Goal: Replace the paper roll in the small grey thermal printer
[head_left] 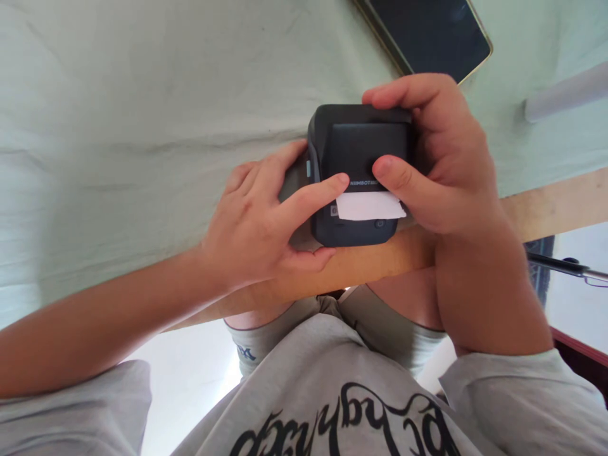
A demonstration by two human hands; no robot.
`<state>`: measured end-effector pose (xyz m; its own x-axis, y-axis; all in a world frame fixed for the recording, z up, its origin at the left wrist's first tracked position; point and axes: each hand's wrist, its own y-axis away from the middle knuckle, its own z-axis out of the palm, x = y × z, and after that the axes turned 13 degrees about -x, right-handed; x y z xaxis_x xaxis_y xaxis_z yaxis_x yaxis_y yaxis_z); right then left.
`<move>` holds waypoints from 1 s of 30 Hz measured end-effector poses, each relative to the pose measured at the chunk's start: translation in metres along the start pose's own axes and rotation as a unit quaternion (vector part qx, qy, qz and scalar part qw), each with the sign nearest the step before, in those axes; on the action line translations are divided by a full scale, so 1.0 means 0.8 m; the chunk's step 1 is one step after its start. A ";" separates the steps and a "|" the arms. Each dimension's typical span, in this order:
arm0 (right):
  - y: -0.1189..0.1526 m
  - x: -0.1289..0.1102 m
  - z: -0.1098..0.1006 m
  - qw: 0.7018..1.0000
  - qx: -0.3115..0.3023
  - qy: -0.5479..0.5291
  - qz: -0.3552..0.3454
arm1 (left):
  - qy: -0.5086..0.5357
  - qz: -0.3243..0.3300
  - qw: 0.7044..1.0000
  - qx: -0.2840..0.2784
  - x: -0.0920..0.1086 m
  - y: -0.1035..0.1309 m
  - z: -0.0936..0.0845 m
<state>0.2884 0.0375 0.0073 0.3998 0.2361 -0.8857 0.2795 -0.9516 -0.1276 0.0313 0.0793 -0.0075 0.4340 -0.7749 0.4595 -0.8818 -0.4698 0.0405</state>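
A black label printer (361,145) marked NIIMBOT is held up between my two hands, above the table's near edge. From its slot sticks out a white paper strip (369,206) with a slightly torn-looking right end. My left hand (270,212) grips the printer's left side, one finger lying over its top face near the lettering. My right hand (444,152) wraps the right side, fingers at the far edge and thumb on the top face beside the paper. A small button (379,223) shows below the strip. The printer's underside is hidden.
A dark-screened phone (432,35) lies on the pale green cloth (142,126) beyond my right hand. A white roll or tube (567,95) is at the far right. The table's wooden edge (555,199) runs along the near side, with a thin dark rod (555,263) beside it.
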 end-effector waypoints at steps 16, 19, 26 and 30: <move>0.011 0.014 0.021 0.997 0.072 0.024 0.006 | -0.065 -0.002 0.998 0.010 -0.004 0.002 0.010; 0.011 0.014 0.022 0.996 0.082 0.018 0.009 | -0.047 -0.002 0.999 0.020 -0.004 0.002 0.010; 0.011 0.011 0.022 0.997 0.075 0.027 0.020 | 0.022 -0.006 0.999 0.028 0.000 -0.001 0.001; 0.011 0.010 0.021 0.996 0.075 0.041 0.018 | 0.022 -0.005 0.999 0.048 0.004 -0.001 -0.002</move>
<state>0.2795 0.0274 -0.0088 0.4788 0.2099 -0.8524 0.1319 -0.9772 -0.1665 0.0332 0.0777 -0.0047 0.4318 -0.7520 0.4981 -0.8549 -0.5173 -0.0398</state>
